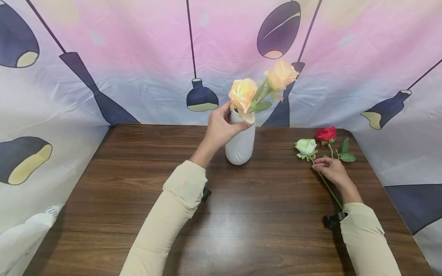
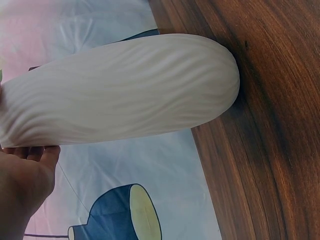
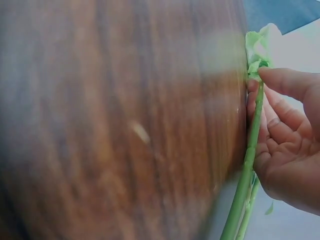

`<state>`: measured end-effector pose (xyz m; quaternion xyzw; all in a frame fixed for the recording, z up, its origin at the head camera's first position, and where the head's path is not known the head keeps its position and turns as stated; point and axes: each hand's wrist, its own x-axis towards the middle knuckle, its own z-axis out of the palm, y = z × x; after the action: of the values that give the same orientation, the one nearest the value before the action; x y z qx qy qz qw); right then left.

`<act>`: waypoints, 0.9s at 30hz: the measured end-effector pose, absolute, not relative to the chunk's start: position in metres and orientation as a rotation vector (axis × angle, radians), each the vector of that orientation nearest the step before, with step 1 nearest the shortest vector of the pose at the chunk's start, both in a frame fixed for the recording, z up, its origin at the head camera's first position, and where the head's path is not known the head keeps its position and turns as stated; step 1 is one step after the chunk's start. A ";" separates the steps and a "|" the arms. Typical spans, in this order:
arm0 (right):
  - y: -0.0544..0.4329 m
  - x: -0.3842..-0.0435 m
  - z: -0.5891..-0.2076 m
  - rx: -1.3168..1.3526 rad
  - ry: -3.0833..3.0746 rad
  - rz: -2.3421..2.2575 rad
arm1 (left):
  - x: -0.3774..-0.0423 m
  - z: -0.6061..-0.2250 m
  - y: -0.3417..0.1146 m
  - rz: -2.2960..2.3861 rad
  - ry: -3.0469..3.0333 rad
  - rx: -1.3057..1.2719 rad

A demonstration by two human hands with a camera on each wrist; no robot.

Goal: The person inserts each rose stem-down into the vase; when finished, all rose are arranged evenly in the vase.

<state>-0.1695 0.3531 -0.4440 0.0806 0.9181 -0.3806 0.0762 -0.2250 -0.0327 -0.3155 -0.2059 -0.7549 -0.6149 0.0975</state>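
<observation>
A white vase (image 1: 239, 148) with a wavy, ribbed surface stands upright on the table. My left hand (image 1: 221, 127) grips it near the top, thumb across the front and fingers at the left side. Two peach roses (image 1: 243, 95) with green leaves rise from its mouth, one higher and leaning right. At the right, my right hand (image 1: 332, 171) pinches the stem of a pale green-white rose (image 1: 305, 148) just below the bloom. In the right wrist view this green stem (image 3: 244, 172) runs past the palm. The vase (image 2: 125, 92) fills much of the left wrist view.
A red rose (image 1: 326, 134) with green leaves (image 1: 347, 156) lies beyond the right hand, close to the pale rose. The dark wooden table (image 1: 241, 226) ends at a printed cloth backdrop (image 1: 155, 88), which also hangs along both sides.
</observation>
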 end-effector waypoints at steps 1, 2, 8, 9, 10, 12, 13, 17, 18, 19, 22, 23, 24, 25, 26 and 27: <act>0.353 -0.170 -0.444 0.243 2.756 -1.135 | -0.225 -0.315 -0.033 -1.821 -2.236 -0.608; 0.353 -0.170 -0.444 0.245 2.761 -1.127 | -0.225 -0.315 -0.033 -1.820 -2.236 -0.607; 0.351 -0.171 -0.442 0.251 2.802 -1.044 | -0.224 -0.316 -0.033 -1.835 -2.236 -0.600; 0.351 -0.171 -0.441 0.250 2.805 -1.033 | -0.224 -0.316 -0.033 -1.838 -2.236 -0.598; 0.351 -0.171 -0.441 0.248 2.804 -1.031 | -0.224 -0.316 -0.032 -1.840 -2.236 -0.596; 0.351 -0.171 -0.441 0.241 2.804 -1.030 | -0.224 -0.316 -0.032 -1.840 -2.239 -0.591; 0.351 -0.171 -0.441 0.237 2.803 -1.034 | -0.224 -0.316 -0.032 -1.838 -2.242 -0.588; 0.350 -0.171 -0.441 0.215 2.788 -1.077 | -0.224 -0.316 -0.032 -1.832 -2.248 -0.584; 0.351 -0.171 -0.442 0.209 2.782 -1.087 | -0.224 -0.316 -0.032 -1.834 -2.247 -0.584; 0.351 -0.171 -0.442 0.204 2.778 -1.094 | -0.224 -0.316 -0.032 -1.836 -2.246 -0.585; 0.351 -0.171 -0.441 0.197 2.758 -1.102 | -0.225 -0.316 -0.032 -1.836 -2.243 -0.586; 0.351 -0.171 -0.441 0.197 2.754 -1.099 | -0.225 -0.316 -0.032 -1.834 -2.242 -0.585; 0.351 -0.171 -0.441 0.198 2.748 -1.096 | -0.225 -0.317 -0.032 -1.830 -2.243 -0.585; 0.351 -0.171 -0.441 0.199 2.744 -1.094 | -0.226 -0.317 -0.032 -1.826 -2.244 -0.584; 0.351 -0.171 -0.441 0.202 2.737 -1.093 | -0.226 -0.317 -0.032 -1.823 -2.245 -0.582; 0.351 -0.171 -0.441 0.206 2.732 -1.092 | -0.226 -0.317 -0.032 -1.821 -2.246 -0.581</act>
<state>-0.1714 0.3509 -0.4409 0.0694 0.9220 -0.3685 0.0961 -0.2261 -0.0324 -0.3171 -0.1960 -0.7580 -0.6146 0.0962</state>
